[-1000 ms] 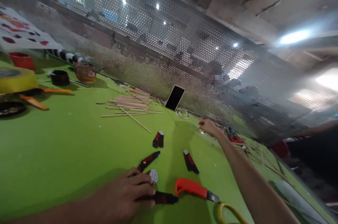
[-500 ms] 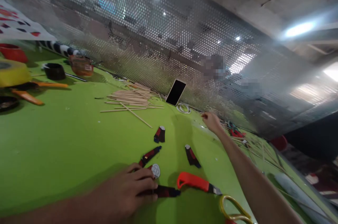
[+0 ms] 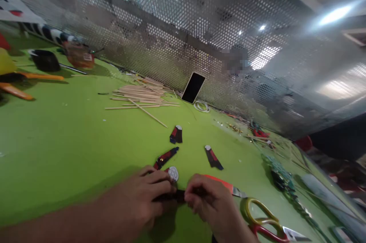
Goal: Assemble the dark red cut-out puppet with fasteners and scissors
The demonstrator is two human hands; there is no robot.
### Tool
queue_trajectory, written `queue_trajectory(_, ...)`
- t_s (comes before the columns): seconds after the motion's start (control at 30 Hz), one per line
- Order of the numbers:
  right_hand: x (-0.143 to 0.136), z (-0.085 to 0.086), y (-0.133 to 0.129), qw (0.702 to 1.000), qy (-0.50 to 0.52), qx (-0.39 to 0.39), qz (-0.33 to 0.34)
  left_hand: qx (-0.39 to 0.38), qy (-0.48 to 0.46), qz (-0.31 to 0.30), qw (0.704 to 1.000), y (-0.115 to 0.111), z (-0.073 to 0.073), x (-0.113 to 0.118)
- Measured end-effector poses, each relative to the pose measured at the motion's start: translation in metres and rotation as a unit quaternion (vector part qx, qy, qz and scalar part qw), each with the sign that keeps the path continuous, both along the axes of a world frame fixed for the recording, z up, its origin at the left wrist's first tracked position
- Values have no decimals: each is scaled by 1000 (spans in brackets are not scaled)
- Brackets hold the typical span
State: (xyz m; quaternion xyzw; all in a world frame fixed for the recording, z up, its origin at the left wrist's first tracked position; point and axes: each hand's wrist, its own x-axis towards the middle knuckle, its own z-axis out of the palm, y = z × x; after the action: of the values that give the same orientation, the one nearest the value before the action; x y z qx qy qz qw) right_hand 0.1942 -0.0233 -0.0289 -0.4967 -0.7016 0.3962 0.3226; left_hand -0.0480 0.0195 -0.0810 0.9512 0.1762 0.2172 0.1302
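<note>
My left hand (image 3: 143, 197) is closed over a dark cut-out piece (image 3: 180, 196) low in the middle of the view. At that piece's right end my right hand (image 3: 210, 201) has its fingertips pinched together; whatever sits between them is hidden. Just beyond my left fingers lies a part with a round white end (image 3: 173, 173), next to a dark-and-red strip (image 3: 167, 157) bearing a small gold dot. Two more dark-and-red cut-outs, one upright (image 3: 176, 134) and one slanted (image 3: 213, 157), lie farther off. Behind my right hand an orange cutter knife (image 3: 223, 182) is partly covered.
Scissors (image 3: 260, 216) with yellow and red handles lie at the right. Small gold pieces (image 3: 235, 127) are scattered farther back. Thin wooden sticks (image 3: 140, 96), a phone (image 3: 193, 87) and a white coil (image 3: 201, 106) lie by the perforated metal screen (image 3: 160, 37). Black tape (image 3: 45, 60) stands left.
My right hand has come back from the far right, near the small gold pieces, to the dark piece by my left hand. My left hand stays on it. The view has tilted slightly down.
</note>
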Motion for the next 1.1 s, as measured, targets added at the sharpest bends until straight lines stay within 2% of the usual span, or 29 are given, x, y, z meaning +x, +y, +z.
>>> queue_trajectory(0.1, -3, -3, 5, 997, 32, -56, -43, -21, 22, -8, 1000, 0, 10, -1)
queue_trajectory(0.17, 0, -7, 7, 998, 18, -18, -50, -23, 22, -16, 999, 0, 17, -2)
queue_trajectory(0.27, 2, -12, 4, 996, -35, 78, -19, -32, 21, -21, 999, 1, 23, -4)
queue_trajectory(0.37, -1, -16, 1, 995, -45, 89, -11, -51, 20, -13, 998, 0, 26, -5)
queue_trajectory(0.47, -2, -18, 1, 997, -30, 66, -24, -55, 15, -5, 998, -1, 28, -6)
queue_trajectory(0.53, -3, -20, 2, 996, -26, 79, -29, -49, 16, -4, 999, 0, 29, -6)
queue_trajectory(0.7, -7, -16, 3, 972, -64, 228, 14, -37, 8, -8, 999, 2, 30, -5)
queue_trajectory(0.77, -9, -13, 4, 959, -91, 265, 33, -32, 1, -7, 999, 2, 28, -4)
queue_trajectory(1.1, -11, -5, 5, 946, -138, 285, 72, -34, 9, -9, 999, 2, 24, -3)
